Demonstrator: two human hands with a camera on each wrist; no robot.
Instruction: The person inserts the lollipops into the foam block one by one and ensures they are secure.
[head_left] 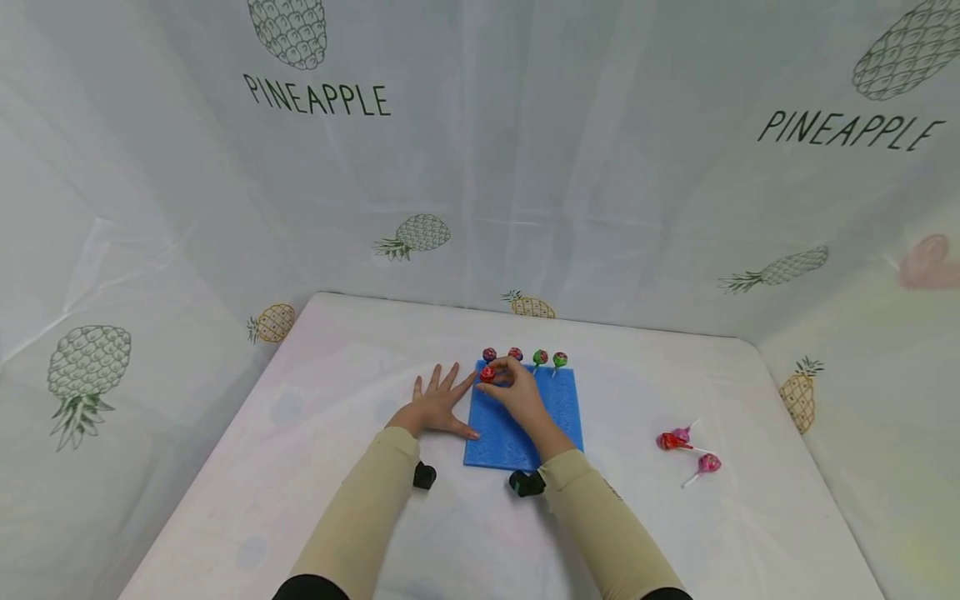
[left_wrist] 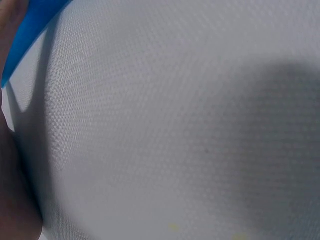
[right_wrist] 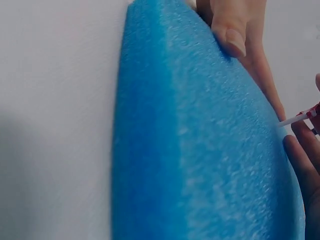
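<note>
A blue foam block (head_left: 498,435) lies on the white-covered table. My left hand (head_left: 437,408) is spread flat along its left side, the thumb reaching onto the block's edge. Over the block's upper left part, my right hand (head_left: 520,400) pinches a red lollipop (head_left: 487,374) between thumb and fingers. In the right wrist view the white stick (right_wrist: 296,119) points down, its end right at the foam surface. Several lollipops stand in a row along the far edge, among them a green one (head_left: 560,359) and a dark red one (head_left: 490,354).
On the table to the right lie three loose lollipops: a red one (head_left: 667,441), a purple-pink one (head_left: 681,434) and a pink one (head_left: 708,463). A pineapple-print curtain (head_left: 525,183) hangs behind the table. Black wrist camera parts (head_left: 527,483) show near both wrists.
</note>
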